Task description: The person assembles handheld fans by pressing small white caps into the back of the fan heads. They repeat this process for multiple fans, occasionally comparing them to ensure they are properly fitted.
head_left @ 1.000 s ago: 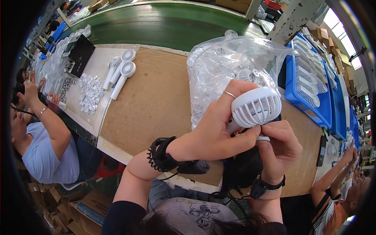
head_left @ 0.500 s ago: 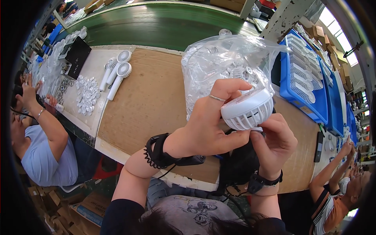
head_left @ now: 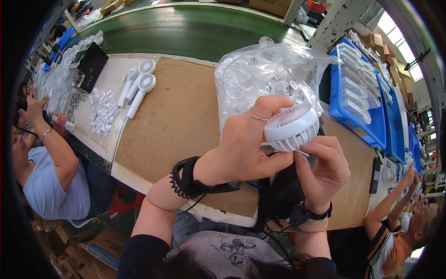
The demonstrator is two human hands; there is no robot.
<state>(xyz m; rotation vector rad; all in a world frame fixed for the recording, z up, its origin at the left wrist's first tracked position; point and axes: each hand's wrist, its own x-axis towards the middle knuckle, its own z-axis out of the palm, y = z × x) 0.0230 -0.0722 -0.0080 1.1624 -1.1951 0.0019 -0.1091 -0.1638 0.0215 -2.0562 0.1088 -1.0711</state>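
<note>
A white round fan head [head_left: 293, 130] with a slotted cage is gripped by its rim in my left hand [head_left: 244, 146], thumb below and index finger over the top. Its ribbed face tilts up toward me. Right under the cage, my right hand [head_left: 325, 169] has thumb and forefinger pinched together at the fan head's lower edge. Whatever small part lies in that pinch is mostly hidden by the fingers. Behind the fan head stands a clear plastic bag [head_left: 237, 83] full of white fan parts.
Three white handheld fans [head_left: 134, 93] lie at the left beside a pile of small white discs [head_left: 103, 111]. Blue trays [head_left: 357, 123] of white parts stand at the right. A green conveyor belt [head_left: 186, 30] runs behind. Co-workers sit on both sides.
The fan head has tipped so more of its ribbed face shows. Both hands have shifted slightly left, with the right fingers still pinched under the cage.
</note>
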